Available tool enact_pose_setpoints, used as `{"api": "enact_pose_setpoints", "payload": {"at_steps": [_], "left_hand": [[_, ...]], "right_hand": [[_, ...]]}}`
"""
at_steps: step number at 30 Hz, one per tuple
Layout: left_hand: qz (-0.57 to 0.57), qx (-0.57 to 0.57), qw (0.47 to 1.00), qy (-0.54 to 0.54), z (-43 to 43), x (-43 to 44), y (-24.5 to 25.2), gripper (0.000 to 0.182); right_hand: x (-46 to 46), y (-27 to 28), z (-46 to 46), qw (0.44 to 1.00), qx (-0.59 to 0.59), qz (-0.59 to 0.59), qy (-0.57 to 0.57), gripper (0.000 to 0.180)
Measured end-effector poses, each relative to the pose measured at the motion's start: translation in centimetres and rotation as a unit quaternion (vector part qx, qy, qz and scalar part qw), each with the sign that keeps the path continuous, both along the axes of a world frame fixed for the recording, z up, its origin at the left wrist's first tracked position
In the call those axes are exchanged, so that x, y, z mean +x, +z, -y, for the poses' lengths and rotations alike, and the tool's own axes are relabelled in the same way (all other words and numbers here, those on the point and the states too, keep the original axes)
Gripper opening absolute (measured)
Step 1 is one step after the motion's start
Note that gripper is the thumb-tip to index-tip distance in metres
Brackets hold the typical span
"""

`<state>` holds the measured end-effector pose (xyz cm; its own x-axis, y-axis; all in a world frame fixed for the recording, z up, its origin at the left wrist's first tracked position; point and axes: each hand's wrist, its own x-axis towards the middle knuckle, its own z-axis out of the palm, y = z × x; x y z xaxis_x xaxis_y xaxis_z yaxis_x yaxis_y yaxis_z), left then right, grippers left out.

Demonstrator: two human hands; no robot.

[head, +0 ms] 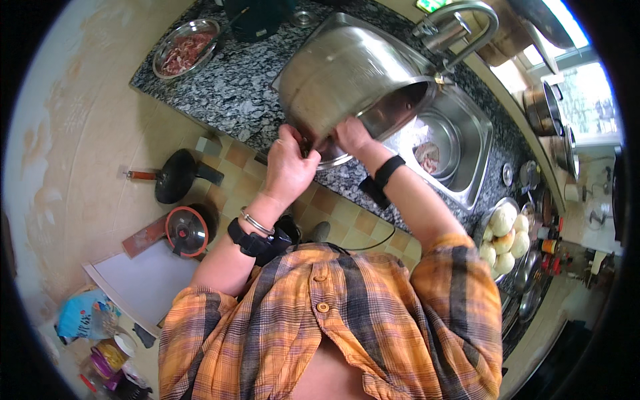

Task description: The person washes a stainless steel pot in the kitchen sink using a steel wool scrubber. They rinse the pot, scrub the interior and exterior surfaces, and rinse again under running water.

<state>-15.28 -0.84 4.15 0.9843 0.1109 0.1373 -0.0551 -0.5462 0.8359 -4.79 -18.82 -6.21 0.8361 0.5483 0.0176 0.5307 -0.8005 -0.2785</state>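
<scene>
A large stainless steel pot [345, 70] lies tilted over the sink [475, 195], its mouth turned to the right and towards me. My left hand [290, 165] grips it at the near side, by the rim or a handle; the exact hold is partly hidden. At the pot's mouth, my right hand [352, 136] touches the near part of the rim, with its fingertips out of sight. In the right basin stands a round metal bowl [447, 145] with a piece of meat [427, 156] in or beside it. The faucet [470, 30] arches above the far side.
A metal bowl of cut meat [185, 52] stands on the granite counter [230, 95] at left. On the right is a plate of round pale buns [502, 235]. A black wok [175, 176] and a glass lid [186, 231] hang or lean at lower left.
</scene>
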Motion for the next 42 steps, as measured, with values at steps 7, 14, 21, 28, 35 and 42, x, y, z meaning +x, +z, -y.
{"api": "enact_pose_setpoints", "payload": {"at_steps": [7, 14, 21, 28, 35, 42], "left_hand": [[-0.030, -0.027, 0.999, -0.002, -0.1, 0.9, 0.3, 0.024], [-0.044, -0.020, 0.999, -0.008, -0.4, 1.2, 1.1, 0.023], [-0.057, 0.007, 0.998, -0.024, -0.5, 1.7, 1.6, 0.024], [-0.056, -0.011, 0.998, -0.011, -0.4, 1.9, 1.9, 0.024], [-0.055, 0.018, 0.998, -0.025, -0.6, 2.2, 1.7, 0.023], [-0.051, 0.011, 0.999, -0.015, -0.8, 2.3, 1.4, 0.027]], "right_hand": [[3.3, 2.9, 1.5, 0.989, -0.135, 0.009, -0.053, 0.017], [2.9, 0.5, -1.1, 0.992, -0.126, -0.004, -0.010, 0.018], [5.1, -1.3, 1.2, 0.991, -0.116, 0.064, 0.006, 0.023], [2.3, 0.7, -1.0, 0.994, -0.016, -0.100, -0.034, 0.017], [3.8, 2.1, 1.1, 0.995, -0.088, 0.000, -0.044, 0.021], [2.9, 2.4, -0.6, 0.996, -0.023, -0.085, 0.012, 0.018]]}}
